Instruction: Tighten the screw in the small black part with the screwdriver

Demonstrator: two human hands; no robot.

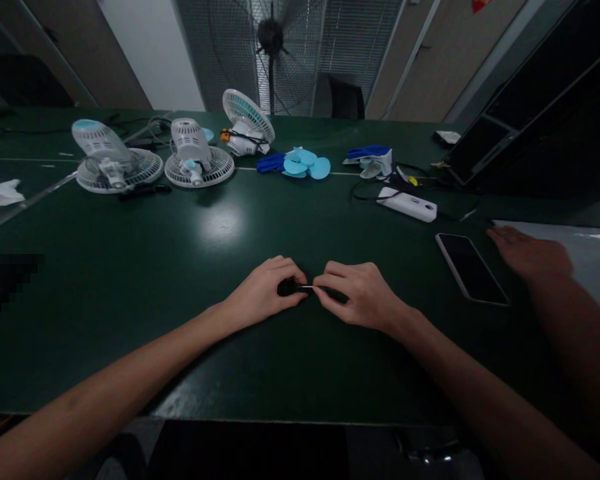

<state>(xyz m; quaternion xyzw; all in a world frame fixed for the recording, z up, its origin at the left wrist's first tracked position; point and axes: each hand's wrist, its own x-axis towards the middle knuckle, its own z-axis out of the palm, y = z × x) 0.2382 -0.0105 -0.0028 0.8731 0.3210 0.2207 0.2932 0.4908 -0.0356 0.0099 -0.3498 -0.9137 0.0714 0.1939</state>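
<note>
Over the table's middle, my left hand [273, 287] is closed around the dark end of a small black tool with a thin metal shaft [306, 287]. It looks like a screwdriver, though most of it is hidden by my fingers. My right hand [360, 293] pinches the shaft's other end between thumb and fingertips. The two hands almost meet, with a short bright length of metal between them. Both forearms rest near the front of the dark green table [220, 373].
Along the back stand small white fans [200, 163], light-blue fan blades [305, 163] and blue-and-white gloves [373, 160]. A white power strip [407, 203] and a phone [473, 270] lie to the right. Another person's hand [530, 253] rests on a white sheet [593, 257] there.
</note>
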